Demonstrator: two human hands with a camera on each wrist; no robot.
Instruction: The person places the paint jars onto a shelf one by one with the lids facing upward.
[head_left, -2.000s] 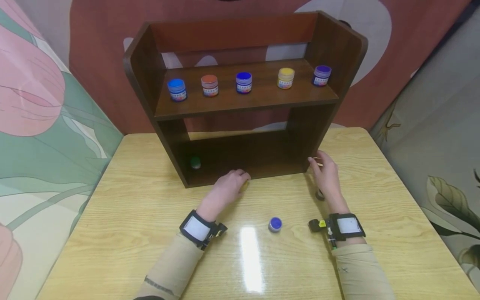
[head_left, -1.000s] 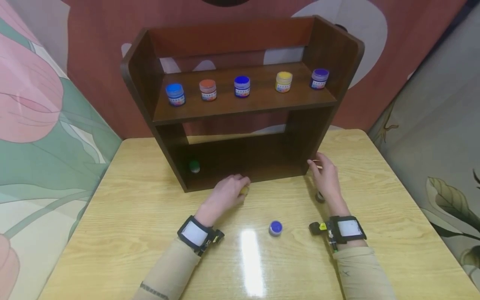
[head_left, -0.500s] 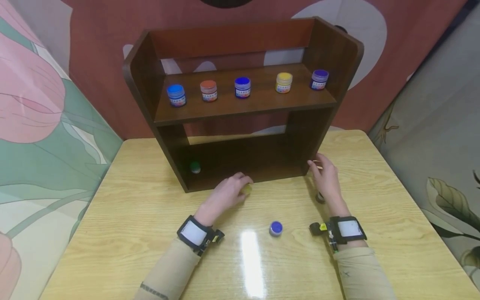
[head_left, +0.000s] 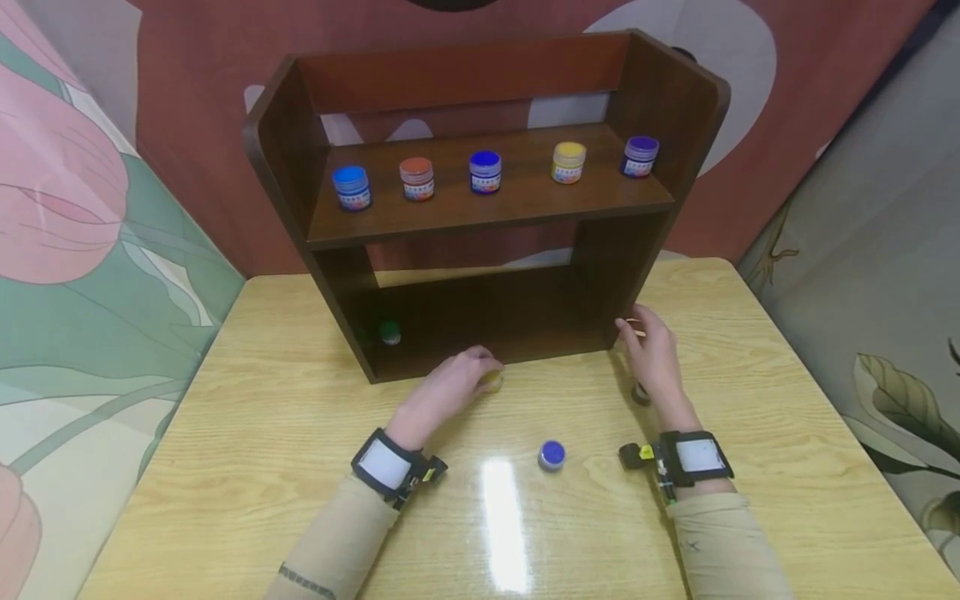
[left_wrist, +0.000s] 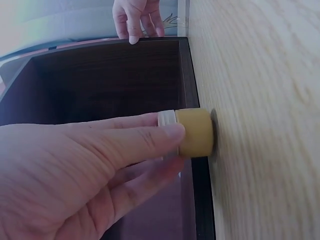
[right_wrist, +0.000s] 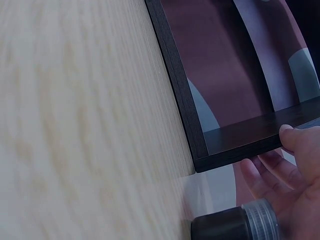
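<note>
Six jars (head_left: 485, 175) are shelved, top to centre-left; three are left out, the mustard jar (left_wrist: 196, 132) pinched by the left hand (head_left: 444, 387); the rack (head_left: 465, 79) is gripped by the right hand (head_left: 654, 354).

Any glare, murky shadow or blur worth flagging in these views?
Head: white glare streaks the table; the green jar sits dim inside the shelf. Left wrist: yellow jar distinct, shelf interior nearly black, upper left washed out. Right wrist: dim, table grain soft at left.
</note>
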